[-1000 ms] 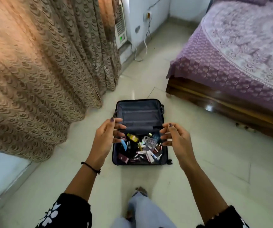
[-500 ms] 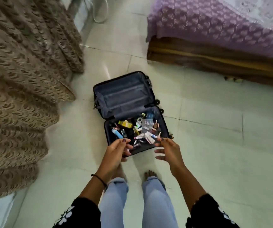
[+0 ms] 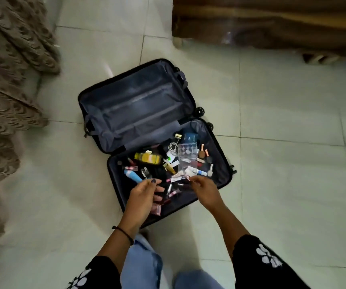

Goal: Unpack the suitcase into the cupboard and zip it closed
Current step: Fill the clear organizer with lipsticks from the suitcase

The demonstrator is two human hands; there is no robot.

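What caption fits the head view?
Left hand and right hand reach over cosmetics in an open suitcase on the tiled floor.

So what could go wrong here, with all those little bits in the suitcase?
The suitcase holds many loose small things; a handful taken by the left hand or right hand could spill onto the tiled floor. The white cable lies among them and might drag neighbours out when lifted. The yellow bottle or small bottles could crack or leak if dropped.

Place: a home bedroom, by the look of it.
Floor point(image 3: 282, 163): pale glossy tiles.
Left: heavy patterned curtain point(image 3: 11, 80).
Top right: dark wooden bed frame point(image 3: 272, 21).
Centre: suitcase point(image 3: 136, 105) open on the tiles.
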